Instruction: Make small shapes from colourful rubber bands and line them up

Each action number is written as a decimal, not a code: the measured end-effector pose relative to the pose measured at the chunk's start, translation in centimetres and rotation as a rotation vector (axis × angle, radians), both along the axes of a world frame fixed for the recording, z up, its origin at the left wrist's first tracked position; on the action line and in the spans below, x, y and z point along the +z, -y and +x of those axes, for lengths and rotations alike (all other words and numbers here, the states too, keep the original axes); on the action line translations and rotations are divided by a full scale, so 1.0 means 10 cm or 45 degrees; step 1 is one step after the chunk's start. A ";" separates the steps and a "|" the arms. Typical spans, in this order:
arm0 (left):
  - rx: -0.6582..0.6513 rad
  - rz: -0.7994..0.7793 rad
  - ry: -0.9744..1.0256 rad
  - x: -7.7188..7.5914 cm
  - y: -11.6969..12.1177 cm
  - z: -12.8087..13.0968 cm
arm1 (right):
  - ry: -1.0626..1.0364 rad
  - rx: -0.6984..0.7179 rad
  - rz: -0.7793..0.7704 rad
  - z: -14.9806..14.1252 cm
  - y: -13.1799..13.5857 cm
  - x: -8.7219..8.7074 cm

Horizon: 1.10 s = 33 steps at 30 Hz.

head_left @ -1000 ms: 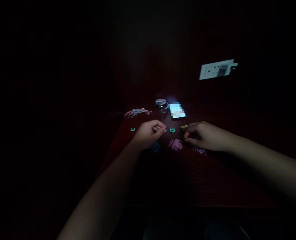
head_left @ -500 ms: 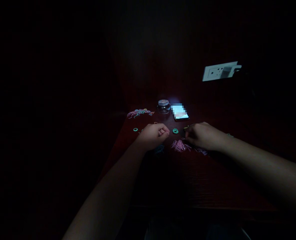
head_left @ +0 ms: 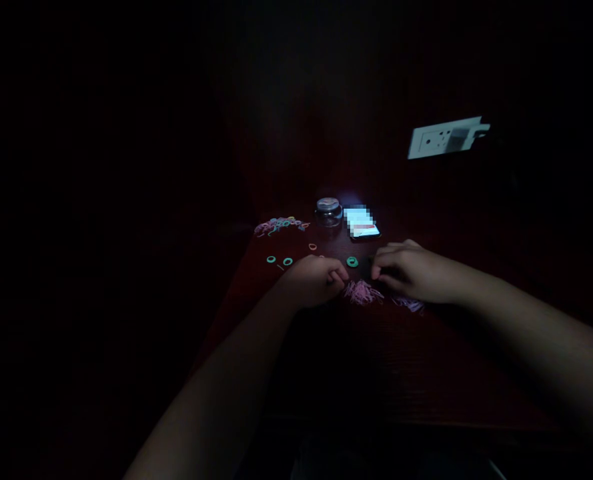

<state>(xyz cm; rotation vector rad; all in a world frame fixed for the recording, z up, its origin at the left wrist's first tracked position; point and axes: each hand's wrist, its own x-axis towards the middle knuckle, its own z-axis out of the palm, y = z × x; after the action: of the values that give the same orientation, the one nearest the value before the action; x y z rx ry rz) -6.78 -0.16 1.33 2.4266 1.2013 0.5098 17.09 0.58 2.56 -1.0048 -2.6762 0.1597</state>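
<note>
Close to the left edge of a pile of pink rubber bands [head_left: 362, 292], my left hand [head_left: 316, 281] is closed with its fingers curled in; whatever it may hold is hidden. My right hand [head_left: 409, 272] is bent over the right side of that pile, thumb and fingers drawn together, and anything between them is too small and dark to make out. Under its palm side lies a second bunch of purple bands [head_left: 409, 304]. A green ring [head_left: 352, 262] rests on the table between the two hands.
Two more green rings [head_left: 271, 259] and an orange ring [head_left: 313, 247] lie left of centre. Farther back are a mixed heap of coloured bands [head_left: 282, 225], a lidded clear jar [head_left: 328, 212] and a lit phone [head_left: 363, 223]. A wall socket [head_left: 443, 138] is at right.
My left hand has moved slightly right and toward the pink pile, uncovering a green ring and an orange one. My right hand has shifted a little, and a yellowish bit by its fingertips no longer shows.
</note>
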 end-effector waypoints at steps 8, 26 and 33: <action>-0.093 0.021 0.005 -0.04 0.00 0.02 | 0.172 -0.014 0.024 -0.09 0.07 -0.01; 0.667 0.168 0.135 0.07 -0.22 -0.64 | -0.086 0.035 0.065 0.12 -0.05 -0.04; 0.873 0.079 0.024 -0.06 -0.33 -1.02 | -0.235 0.019 0.048 0.29 -0.18 -0.11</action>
<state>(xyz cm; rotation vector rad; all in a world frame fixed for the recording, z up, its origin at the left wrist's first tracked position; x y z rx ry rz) -16.94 3.11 0.72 1.9957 2.0305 0.7597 19.97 2.36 1.47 -0.9123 -2.5107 0.1939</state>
